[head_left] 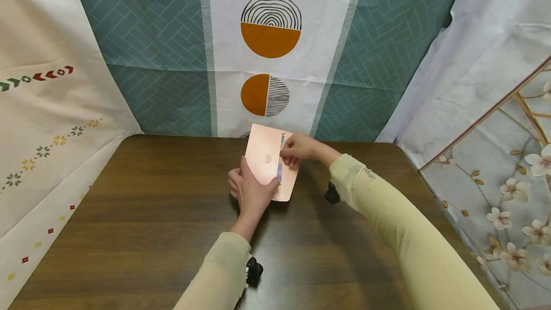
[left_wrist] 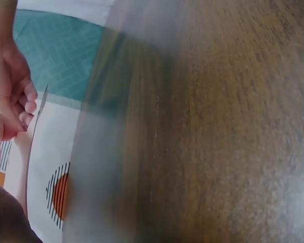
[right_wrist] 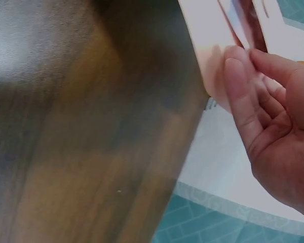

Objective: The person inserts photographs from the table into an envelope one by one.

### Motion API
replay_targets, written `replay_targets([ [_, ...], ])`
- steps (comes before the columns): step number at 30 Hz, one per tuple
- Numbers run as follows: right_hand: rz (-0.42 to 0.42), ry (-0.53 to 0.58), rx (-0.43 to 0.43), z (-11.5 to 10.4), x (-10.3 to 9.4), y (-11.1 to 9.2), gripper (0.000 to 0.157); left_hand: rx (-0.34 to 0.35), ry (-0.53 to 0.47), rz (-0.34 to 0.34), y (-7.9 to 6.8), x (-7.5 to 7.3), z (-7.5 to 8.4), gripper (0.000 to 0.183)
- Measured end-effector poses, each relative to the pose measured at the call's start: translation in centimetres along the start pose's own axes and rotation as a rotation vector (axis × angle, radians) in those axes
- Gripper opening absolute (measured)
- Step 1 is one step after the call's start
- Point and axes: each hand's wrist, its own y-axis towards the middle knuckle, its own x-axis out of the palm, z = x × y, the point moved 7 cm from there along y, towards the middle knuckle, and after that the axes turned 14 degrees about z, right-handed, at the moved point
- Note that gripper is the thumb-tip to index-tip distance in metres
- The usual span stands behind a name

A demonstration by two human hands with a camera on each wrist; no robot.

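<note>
A pale pink paper envelope [head_left: 260, 143] is held up, tilted, over the far part of the table. Its face bears a small round notch, and a long slot shows blue and purple printed matter [head_left: 279, 172] inside. My left hand [head_left: 254, 193] grips the envelope's lower left part, thumb across the front and fingers behind. With thumb and forefinger, my right hand [head_left: 297, 149] pinches at the slot's right edge. The right wrist view shows these fingertips [right_wrist: 236, 76] on the pink paper [right_wrist: 200, 30]. Seen from the left wrist, the envelope [left_wrist: 33, 147] is nearly edge-on.
Beneath the hands lies a dark brown wooden table [head_left: 150, 214]. A patterned cloth [head_left: 172, 61] in teal and white hangs behind its far edge. Light printed cloths [head_left: 51, 123] hang at the left, with a floral one [head_left: 508, 195] at the right.
</note>
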Motion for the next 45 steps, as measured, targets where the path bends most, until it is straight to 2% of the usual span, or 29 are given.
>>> replay_targets([
  [3,-0.012,-0.060,-0.008,-0.4,-0.6,-0.2,0.028,-0.007,0.010,-0.006,0.0,-0.1,0.0,0.114],
  [9,0.008,-0.102,-0.014,-0.3,-2.8,-1.2,0.030,-0.018,0.024,-0.025,0.4,-0.3,-0.2,0.115],
  [17,-0.031,-0.192,-0.028,0.6,-5.5,-3.9,0.032,-0.015,0.023,-0.033,0.8,-0.4,-0.6,0.115],
  [24,-0.023,-0.224,-0.003,3.1,-8.2,-6.7,0.034,-0.025,0.027,-0.043,0.9,-0.4,-1.0,0.113],
  [31,-0.019,-0.382,-0.016,5.6,-10.2,-9.4,0.027,-0.045,0.044,-0.061,0.9,-0.4,-1.5,0.112],
  [39,0.061,-0.570,-0.107,8.4,-12.9,-12.4,0.031,-0.043,0.050,-0.080,1.2,-0.2,-1.9,0.114],
  [45,0.126,-0.589,-0.089,11.3,-14.3,-14.8,0.040,-0.027,0.052,-0.076,1.4,-0.5,-1.9,0.112],
])
